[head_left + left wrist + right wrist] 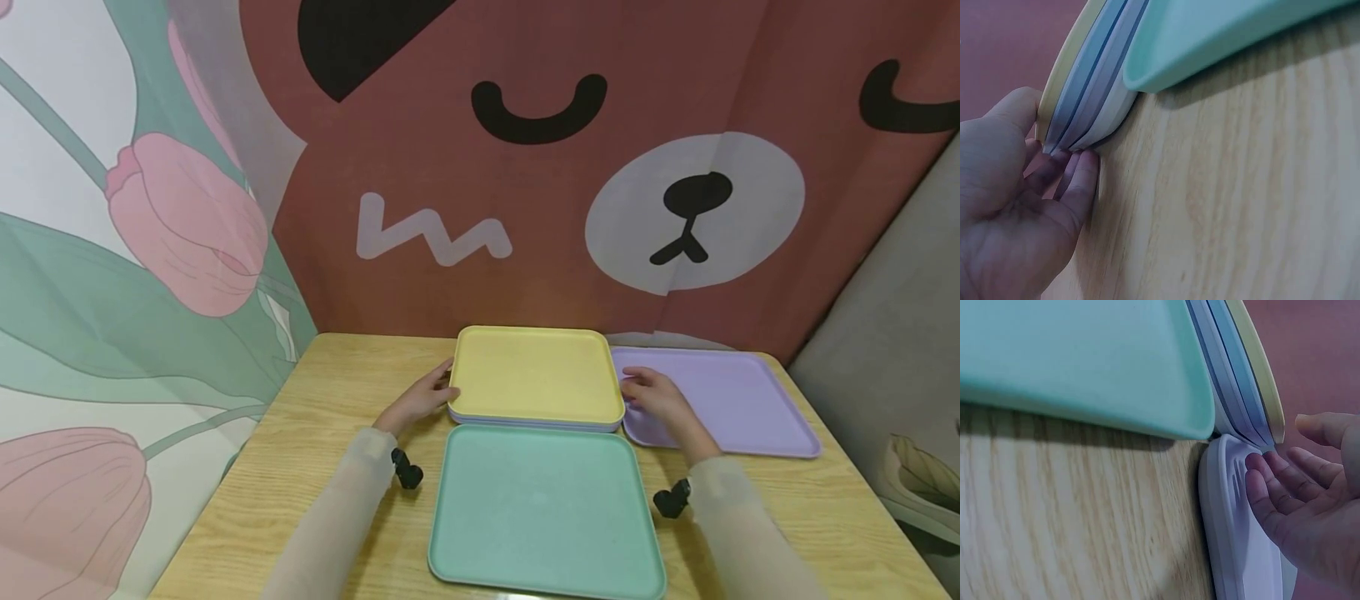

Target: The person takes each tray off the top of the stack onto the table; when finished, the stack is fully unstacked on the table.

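A stack of trays lies at the back of the table, with a yellow tray (536, 373) on top. In the left wrist view its side shows a blue tray (1091, 69), a purple tray (1100, 78) and a white tray (1112, 115) below. My left hand (420, 400) holds the stack's left edge, thumb on the yellow rim and fingertips low at the side. At the other end, my right hand (660, 400) has its fingers loosely bent beside the stack, above a separate purple tray (735, 400). Its thumb (1313, 428) stands apart from the yellow rim.
In front of the stack, a mint green tray (547, 517) lies close against it on the wooden table (255, 500). A curtain with a bear print (540, 275) hangs behind the table. A grey surface (885, 317) stands at the right.
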### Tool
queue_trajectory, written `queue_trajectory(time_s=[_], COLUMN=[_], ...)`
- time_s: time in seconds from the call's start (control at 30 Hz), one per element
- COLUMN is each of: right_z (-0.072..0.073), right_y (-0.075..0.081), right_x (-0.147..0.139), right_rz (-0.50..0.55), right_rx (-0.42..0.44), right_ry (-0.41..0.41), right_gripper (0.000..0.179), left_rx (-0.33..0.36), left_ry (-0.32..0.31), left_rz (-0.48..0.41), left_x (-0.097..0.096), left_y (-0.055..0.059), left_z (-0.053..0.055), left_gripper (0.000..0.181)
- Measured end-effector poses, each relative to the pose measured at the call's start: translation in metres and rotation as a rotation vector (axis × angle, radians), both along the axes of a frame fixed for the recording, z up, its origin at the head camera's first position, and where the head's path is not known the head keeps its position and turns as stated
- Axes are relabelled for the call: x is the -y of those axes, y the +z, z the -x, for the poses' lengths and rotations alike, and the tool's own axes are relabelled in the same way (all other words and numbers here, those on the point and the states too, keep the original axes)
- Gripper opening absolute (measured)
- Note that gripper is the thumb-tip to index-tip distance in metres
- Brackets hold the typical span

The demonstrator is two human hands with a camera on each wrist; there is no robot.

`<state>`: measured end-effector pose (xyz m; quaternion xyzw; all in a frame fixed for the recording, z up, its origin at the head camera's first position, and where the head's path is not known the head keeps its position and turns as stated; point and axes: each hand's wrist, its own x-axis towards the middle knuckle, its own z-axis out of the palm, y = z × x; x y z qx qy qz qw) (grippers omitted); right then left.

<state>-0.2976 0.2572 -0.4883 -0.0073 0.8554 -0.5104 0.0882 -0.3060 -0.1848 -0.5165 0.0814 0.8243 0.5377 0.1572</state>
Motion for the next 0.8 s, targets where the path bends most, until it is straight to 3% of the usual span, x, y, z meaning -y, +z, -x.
queue_trajectory(time_s=[0.53, 0.8], right_z=[0.007, 0.008], right_y=[-0.007, -0.008], right_x=[0.009, 0.013], right_rz=[-0.067, -0.107], right_rx=[0.030, 0.007], right_ry=[-0.006, -0.016], right_gripper=[0.058, 0.055], left_rx=[-0.046, -0.030], left_ry=[0.027, 0.036], left_rz=[0.013, 0.003], left_x=[0.000, -0.001], left_y=[-0.003, -0.002], left_z=[0.002, 0.002], left_gripper=[0.074, 0.074])
